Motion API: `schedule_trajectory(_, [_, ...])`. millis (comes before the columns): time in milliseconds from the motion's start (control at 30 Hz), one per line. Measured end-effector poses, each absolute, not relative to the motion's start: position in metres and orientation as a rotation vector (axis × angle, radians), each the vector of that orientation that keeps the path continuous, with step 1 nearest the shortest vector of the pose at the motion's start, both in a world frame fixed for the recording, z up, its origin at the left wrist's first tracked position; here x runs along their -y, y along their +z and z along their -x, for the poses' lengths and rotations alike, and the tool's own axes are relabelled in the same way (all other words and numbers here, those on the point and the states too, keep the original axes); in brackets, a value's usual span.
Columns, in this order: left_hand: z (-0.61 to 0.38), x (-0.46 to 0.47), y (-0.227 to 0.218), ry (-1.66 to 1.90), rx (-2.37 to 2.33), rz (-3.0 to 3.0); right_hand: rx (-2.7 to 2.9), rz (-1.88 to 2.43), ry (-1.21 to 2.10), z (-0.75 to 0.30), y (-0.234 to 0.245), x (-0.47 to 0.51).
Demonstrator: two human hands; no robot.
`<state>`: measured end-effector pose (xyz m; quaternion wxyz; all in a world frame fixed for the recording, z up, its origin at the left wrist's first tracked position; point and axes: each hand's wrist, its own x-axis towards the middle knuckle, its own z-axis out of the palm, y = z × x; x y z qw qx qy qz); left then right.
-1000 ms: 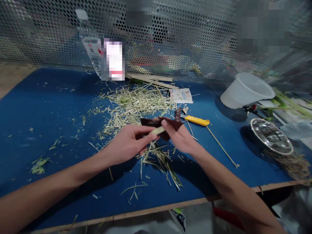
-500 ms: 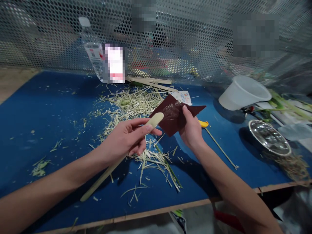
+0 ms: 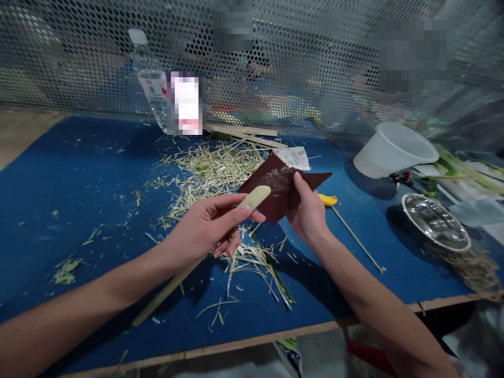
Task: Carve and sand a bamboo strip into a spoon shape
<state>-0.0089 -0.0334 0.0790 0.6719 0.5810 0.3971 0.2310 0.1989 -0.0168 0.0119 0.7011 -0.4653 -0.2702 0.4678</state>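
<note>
Between the thumb and fingers of my left hand point(image 3: 212, 223) is a long, pale, flat bamboo strip point(image 3: 258, 196). Its rounded tip points up to the right, and its other end reaches down toward the front left of the table. My right hand point(image 3: 309, 210) grips a creased dark brown sheet of sandpaper point(image 3: 273, 184), with the thumb on top. The strip's tip overlaps the sandpaper in view; I cannot tell whether they touch. Beneath both hands lie many thin pale shavings point(image 3: 220, 168). Just beyond my right hand shows a yellow handle point(image 3: 328, 200), the rest of it hidden.
A water bottle point(image 3: 151, 86) and a blurred-out bright screen point(image 3: 187, 102) stand against the perforated metal panel point(image 3: 307, 58). At right are a tilted white plastic cup point(image 3: 388, 149) and a metal bowl point(image 3: 436, 223). A small printed packet point(image 3: 294, 157) lies behind the sandpaper.
The bamboo strip and my left hand have shifted slightly right and down, the tip lying further over the sandpaper. My right hand has hardly moved.
</note>
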Motion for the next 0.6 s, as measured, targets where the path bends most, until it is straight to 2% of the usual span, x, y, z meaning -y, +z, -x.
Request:
schedule_trajectory(233, [0.01,0.031,0.082,0.478,-0.916,-1.323,0.773,1.104,0.95,-0.19,0.02,0.037])
schedule_trajectory(400, [0.011,0.026,0.078,0.484,-0.979,-1.39,1.381,1.135,0.866,-0.186,0.024,0.055])
schedule_trajectory(600, [0.014,0.021,0.062,0.297,-0.901,-1.527,1.947,1.07,0.855,-0.19,0.024,0.054])
